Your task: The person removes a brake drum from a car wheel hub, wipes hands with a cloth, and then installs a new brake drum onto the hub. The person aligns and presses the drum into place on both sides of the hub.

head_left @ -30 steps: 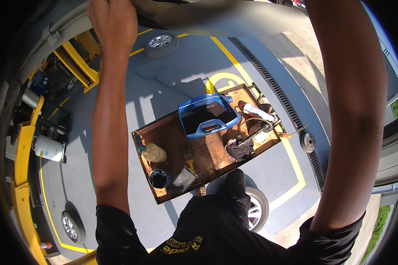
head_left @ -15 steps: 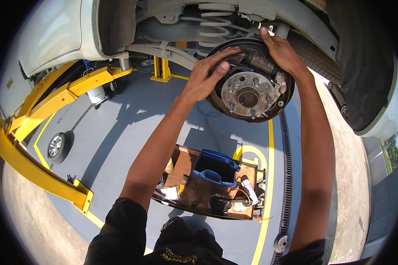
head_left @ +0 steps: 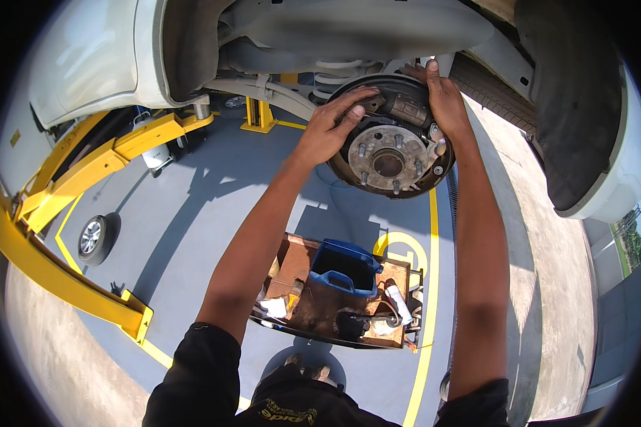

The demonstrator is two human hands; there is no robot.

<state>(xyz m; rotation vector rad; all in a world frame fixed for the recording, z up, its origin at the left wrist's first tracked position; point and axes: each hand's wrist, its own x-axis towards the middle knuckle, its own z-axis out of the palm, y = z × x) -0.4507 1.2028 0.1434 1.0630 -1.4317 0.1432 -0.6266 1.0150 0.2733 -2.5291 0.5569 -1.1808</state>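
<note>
A drum brake assembly hangs in front of me, with a grey wheel hub (head_left: 389, 162) that carries several studs. Behind the hub is the dark round backing plate (head_left: 441, 186). My left hand (head_left: 329, 129) is at the plate's upper left, its fingers and thumb closed on a dark curved piece (head_left: 371, 107) that looks like a brake shoe end. At the upper right rim, my right hand (head_left: 445, 103) grips the backing plate; its thumb points up and its other fingers are mostly hidden behind. Between the hands sits a grey cylindrical brake part (head_left: 409, 108).
Below stands a tool cart (head_left: 313, 313) with a cut-open blue jug (head_left: 346, 267), a spray can (head_left: 397, 302) and a brush (head_left: 294, 293). A yellow lift arm (head_left: 114, 156) and a loose wheel (head_left: 94, 238) are at left. The raised white car body (head_left: 85, 57) and suspension surround the brake.
My view has shifted, so the hub sits slightly further left and the coil spring is more hidden. My right hand has moved slightly down the view. Both hands stay on the brake.
</note>
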